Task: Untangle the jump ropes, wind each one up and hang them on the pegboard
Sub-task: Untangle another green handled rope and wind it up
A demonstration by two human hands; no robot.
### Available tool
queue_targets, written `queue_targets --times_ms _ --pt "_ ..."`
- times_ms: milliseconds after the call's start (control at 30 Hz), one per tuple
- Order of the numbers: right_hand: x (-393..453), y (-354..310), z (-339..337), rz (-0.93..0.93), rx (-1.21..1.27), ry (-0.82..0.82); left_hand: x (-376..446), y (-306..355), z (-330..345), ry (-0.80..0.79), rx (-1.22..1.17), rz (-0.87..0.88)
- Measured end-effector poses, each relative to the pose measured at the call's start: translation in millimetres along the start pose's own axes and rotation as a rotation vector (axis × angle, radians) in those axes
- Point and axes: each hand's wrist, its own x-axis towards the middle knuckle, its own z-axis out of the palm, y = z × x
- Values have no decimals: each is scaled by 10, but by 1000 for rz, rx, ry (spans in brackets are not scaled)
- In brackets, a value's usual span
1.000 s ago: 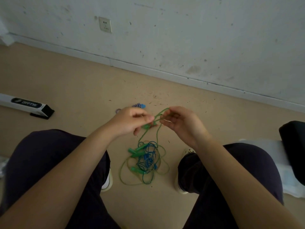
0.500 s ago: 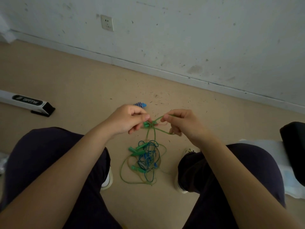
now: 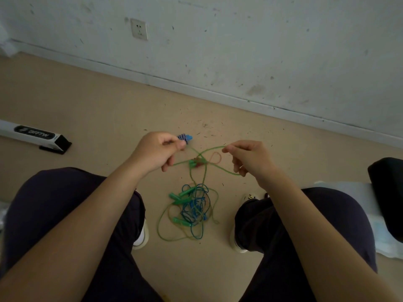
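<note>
Left hand: fingers curled, green cord pinched betw. thumb and forefinger tip; a 2nd green strand is held lower, by the curled fingers.
Right hand: curled too; same green cord pinched at the thumb tip, another strand caught under the lower fingers.
Gap betw. hands: green strands are seen crossed in an X, w/ a small knot at the crossing, where green and reddish bits are bunched; exact make-up can't be told.
Orange loop: thin cord, seen just right of the knot, close to the right hand's fingers.
Below the knot: two green strands hang down to the pile on the floor.
Rope pile: found under and betw. the hands, betw. the two knees; green and blue cords are tangled together, w/ green handles at its left side and a blue handle partly buried.
Blue-white bit: lies on the floor just beyond the left hand's knuckles, partly hidden by them.
Floor: tan, specked w/ small dark debris beyond the hands.
Far left of left hand: white and black bar w/ lettering, laid flat.
Wall: scuffed white, socket set in it, well beyond the left hand.
Right of right arm: dark object on pale sheeting.
Shoes: pale, one seen beside each leg.
</note>
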Motion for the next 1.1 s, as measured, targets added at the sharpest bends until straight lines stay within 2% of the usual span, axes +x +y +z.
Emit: queue_targets --times_ms 100,233,300,367,433,533,633,733,833,933,1000,1100 --pt "-8 -10 -1 60 -27 -19 3 3 -20 69 -88 -32" --pt "-12 -37 49 107 -20 -66 -39 86 42 -58 -230 -121" --pt "-5 -44 37 75 -111 -76 -48 122 60 -139 -315 -194" --pt "-27 -50 28 24 -259 -95 -37 128 45 -199 -252 -251" --pt "-38 -49 42 -38 -360 -97 -28 103 14 -238 -45 -282" --pt "-47 -83 67 -47 -306 -98 -39 32 -11 -272 216 -173" --pt "-59 -107 45 8 -235 -137 -50 14 12 -323 185 -112" --pt "-97 -88 47 -44 -272 -212 -63 30 33 -331 38 -139" --pt "-80 -39 66 -52 -279 -224 -91 60 25 -354 17 -137" --pt "-64 -22 81 -49 -346 -193 -103 80 39 -372 74 -174" --pt "-51 -18 88 -43 -357 -175 -92 90 46 -350 193 -187" --pt "-43 -54 96 -43 -368 -175 -67 60 22 -322 273 -159"
